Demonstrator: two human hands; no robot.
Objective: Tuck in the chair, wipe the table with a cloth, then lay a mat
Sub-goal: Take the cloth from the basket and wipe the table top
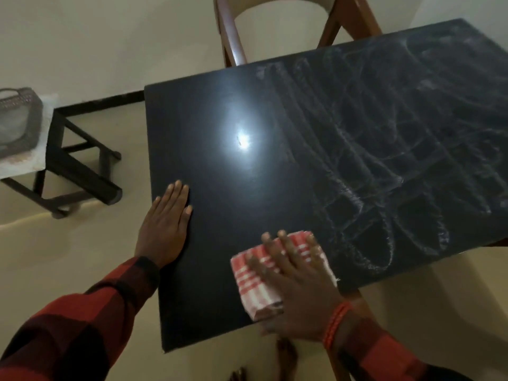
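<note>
Cloth (255, 281) half hidden under right hand (297, 292), fingers straight, spread; left hand (165, 224) flat on table (220, 119).

1. The chair (277, 26), brown wooden frame with a pale seat, stands at the far edge of the desk (220, 188).
2. The desk is a dark, glossy slab, its right half streaked with whitish smears.
3. The cloth (258, 273), red-and-white checked and folded, lies flat near the desk's near edge.

My right hand (291, 284) covers much of the folded red-and-white checked cloth (255, 287). The dark glossy tabletop (220, 204) runs off the right edge and hides the brown wooden chair's (228, 37) seat. The dark wicker basket (16, 122) is cut off at left.
</note>
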